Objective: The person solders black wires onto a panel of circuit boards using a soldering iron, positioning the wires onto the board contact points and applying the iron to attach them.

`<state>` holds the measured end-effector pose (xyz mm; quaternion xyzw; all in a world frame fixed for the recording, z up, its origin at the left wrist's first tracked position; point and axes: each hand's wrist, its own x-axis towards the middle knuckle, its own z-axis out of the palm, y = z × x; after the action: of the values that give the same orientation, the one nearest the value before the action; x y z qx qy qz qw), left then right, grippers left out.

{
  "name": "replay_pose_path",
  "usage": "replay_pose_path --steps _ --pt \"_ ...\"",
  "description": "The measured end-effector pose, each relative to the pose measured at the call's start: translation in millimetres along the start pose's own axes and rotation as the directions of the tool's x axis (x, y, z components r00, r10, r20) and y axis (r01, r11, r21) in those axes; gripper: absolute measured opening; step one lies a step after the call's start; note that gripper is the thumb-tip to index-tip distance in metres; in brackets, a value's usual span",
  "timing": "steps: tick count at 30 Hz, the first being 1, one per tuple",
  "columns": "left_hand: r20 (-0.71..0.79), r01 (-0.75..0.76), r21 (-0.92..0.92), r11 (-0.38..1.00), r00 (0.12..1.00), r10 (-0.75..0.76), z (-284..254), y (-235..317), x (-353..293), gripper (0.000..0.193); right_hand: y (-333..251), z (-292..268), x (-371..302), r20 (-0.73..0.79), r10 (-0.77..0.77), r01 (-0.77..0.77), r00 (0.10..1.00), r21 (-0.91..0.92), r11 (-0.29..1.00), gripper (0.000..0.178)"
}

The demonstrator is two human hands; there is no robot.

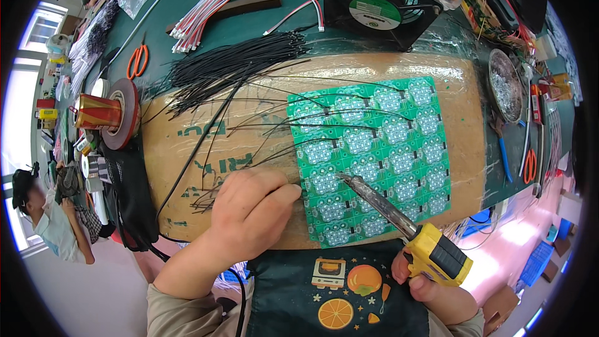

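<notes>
A green panel of circuit boards [380,140], printed with repeated round white patterns, lies on a brown cardboard sheet. My right hand [415,278] grips the yellow and black handle of a soldering iron [440,254]. Its dark tip rests at or just above the left-middle of the panel; contact is hard to judge. Several thin black wires [293,126] run from the left onto the panel's upper rows. Beside the panel's left edge, my left hand [253,212] is closed in a pinch. Black wire ends show near its wrist, but what its fingertips hold is hidden.
A bundle of black wires [237,62] lies beyond the cardboard [468,125]. Behind it sit red and white cables [212,0] and a black fan [340,9]. At left stands a spool [128,112]; at right, a metal dish [505,84]. Another person [59,224] sits far left.
</notes>
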<state>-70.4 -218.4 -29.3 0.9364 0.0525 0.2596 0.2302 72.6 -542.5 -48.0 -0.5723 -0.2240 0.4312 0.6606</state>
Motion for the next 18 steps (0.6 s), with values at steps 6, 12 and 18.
replay_pose_path --steps 6,12,18 --pt "0.060 -0.079 0.064 0.995 0.995 0.076 -8 4 10 0.033 2 -7 -11 -0.015 0.092 -0.093 0.996 -0.062 0.994 0.030" --pt "0.089 -0.128 0.117 0.985 0.989 0.118 -5 17 30 0.035 7 -12 -19 -0.001 0.074 -0.074 0.997 -0.030 0.997 0.028" --pt "0.207 -0.166 0.173 0.971 0.970 0.129 3 12 36 0.036 0 -7 -13 -0.042 0.058 -0.060 0.997 -0.028 0.998 0.028"
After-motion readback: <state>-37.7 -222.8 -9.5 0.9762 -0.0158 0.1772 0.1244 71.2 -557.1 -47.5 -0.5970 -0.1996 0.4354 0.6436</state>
